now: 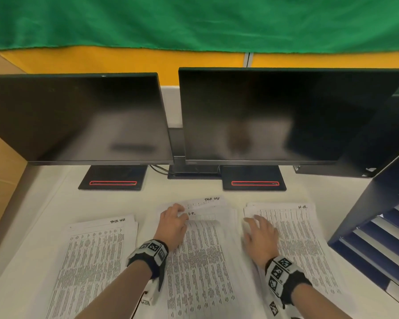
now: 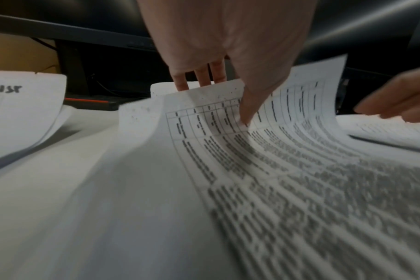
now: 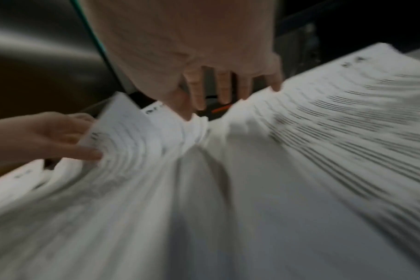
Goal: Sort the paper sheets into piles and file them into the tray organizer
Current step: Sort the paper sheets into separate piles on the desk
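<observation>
Three piles of printed sheets lie on the white desk: a left pile (image 1: pixel 95 261) headed "Task list", a middle pile (image 1: pixel 200 261) and a right pile (image 1: pixel 300 245). My left hand (image 1: pixel 180 214) is at the middle pile's far left corner. In the left wrist view the thumb presses on the top sheet (image 2: pixel 288 144) while the fingers (image 2: pixel 201 77) sit behind its raised corner. My right hand (image 1: pixel 253 223) rests with straight, spread fingers on the right pile's left edge; the right wrist view is blurred. The dark blue tray organizer (image 1: pixel 366 203) stands at the right.
Two dark monitors (image 1: pixel 78 118) (image 1: pixel 274 116) stand behind the piles, their black bases (image 1: pixel 113 178) just beyond the papers. A cardboard panel (image 1: pixel 0 180) borders the desk's left side. The organizer's slots (image 1: pixel 382 238) face the right pile.
</observation>
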The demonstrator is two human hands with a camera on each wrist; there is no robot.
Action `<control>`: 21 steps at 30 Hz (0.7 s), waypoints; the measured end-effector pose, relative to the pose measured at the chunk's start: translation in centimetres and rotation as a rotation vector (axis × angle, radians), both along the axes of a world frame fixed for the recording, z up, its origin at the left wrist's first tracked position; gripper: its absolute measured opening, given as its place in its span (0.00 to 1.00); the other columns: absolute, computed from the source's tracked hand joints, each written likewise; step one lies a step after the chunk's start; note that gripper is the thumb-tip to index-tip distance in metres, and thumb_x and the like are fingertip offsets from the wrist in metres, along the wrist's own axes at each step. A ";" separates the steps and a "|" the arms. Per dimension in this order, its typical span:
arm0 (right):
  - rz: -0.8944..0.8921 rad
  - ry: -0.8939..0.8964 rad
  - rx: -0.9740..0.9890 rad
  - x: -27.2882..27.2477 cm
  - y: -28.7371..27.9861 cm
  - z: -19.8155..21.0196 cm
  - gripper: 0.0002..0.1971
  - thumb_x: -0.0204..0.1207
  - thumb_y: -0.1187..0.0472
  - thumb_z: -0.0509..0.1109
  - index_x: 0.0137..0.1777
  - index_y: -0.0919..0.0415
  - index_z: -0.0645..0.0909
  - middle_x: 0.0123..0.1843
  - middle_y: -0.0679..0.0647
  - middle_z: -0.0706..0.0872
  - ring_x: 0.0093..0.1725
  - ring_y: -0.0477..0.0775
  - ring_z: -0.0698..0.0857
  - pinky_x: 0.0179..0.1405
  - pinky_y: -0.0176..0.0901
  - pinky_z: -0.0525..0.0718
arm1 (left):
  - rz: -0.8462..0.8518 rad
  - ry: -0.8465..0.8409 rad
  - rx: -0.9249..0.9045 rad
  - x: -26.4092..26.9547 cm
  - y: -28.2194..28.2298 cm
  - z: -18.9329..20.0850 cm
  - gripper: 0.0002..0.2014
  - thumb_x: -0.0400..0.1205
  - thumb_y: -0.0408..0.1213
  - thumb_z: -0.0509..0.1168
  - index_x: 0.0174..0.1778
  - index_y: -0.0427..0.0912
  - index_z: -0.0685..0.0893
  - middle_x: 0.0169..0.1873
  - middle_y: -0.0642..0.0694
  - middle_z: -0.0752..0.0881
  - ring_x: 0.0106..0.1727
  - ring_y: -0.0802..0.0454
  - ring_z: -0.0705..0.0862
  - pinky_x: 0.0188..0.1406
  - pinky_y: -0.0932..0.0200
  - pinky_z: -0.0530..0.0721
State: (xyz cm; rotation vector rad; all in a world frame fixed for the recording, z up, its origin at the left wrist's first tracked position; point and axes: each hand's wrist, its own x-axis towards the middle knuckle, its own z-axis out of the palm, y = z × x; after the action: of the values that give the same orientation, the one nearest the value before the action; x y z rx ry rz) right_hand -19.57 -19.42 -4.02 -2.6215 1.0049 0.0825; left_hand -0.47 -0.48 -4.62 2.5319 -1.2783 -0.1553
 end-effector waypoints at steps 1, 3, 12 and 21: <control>0.061 -0.077 0.032 0.7 0.2 0.4 0.22 0.77 0.54 0.62 0.72 0.46 0.71 0.75 0.52 0.68 0.74 0.56 0.66 0.74 0.58 0.63 | 0.015 0.012 0.004 0.1 -0.2 0.3 0.12 0.81 0.37 0.61 0.56 0.40 0.84 0.64 0.44 0.73 0.65 0.45 0.71 0.70 0.50 0.69; 0.160 -0.173 0.166 2.4 1.2 1.4 0.23 0.75 0.51 0.66 0.71 0.43 0.72 0.69 0.48 0.71 0.70 0.51 0.67 0.71 0.53 0.65 | 0.035 0.033 0.055 0.5 -0.6 0.9 0.13 0.82 0.41 0.59 0.57 0.43 0.83 0.61 0.47 0.72 0.62 0.48 0.69 0.69 0.52 0.69; 0.058 -0.125 0.370 6.8 2.6 1.4 0.10 0.75 0.49 0.67 0.53 0.50 0.82 0.55 0.48 0.71 0.65 0.54 0.70 0.62 0.52 0.64 | 0.068 0.215 0.225 2.5 -0.2 2.8 0.15 0.81 0.49 0.59 0.59 0.52 0.84 0.62 0.50 0.78 0.65 0.47 0.69 0.64 0.46 0.63; -0.056 -0.259 0.402 5.5 2.1 0.3 0.05 0.75 0.53 0.70 0.47 0.53 0.82 0.61 0.49 0.72 0.63 0.53 0.76 0.69 0.57 0.72 | 0.073 0.458 -0.072 1.8 0.6 3.0 0.17 0.78 0.34 0.68 0.31 0.63 0.78 0.45 0.55 0.84 0.51 0.57 0.80 0.64 0.60 0.77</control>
State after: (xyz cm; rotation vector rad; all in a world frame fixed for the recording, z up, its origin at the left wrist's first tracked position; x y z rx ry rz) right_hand -14.06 -17.35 -3.74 -2.1725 0.8672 -0.0621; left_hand 1.35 0.10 -1.58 2.2936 -0.9888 -0.6202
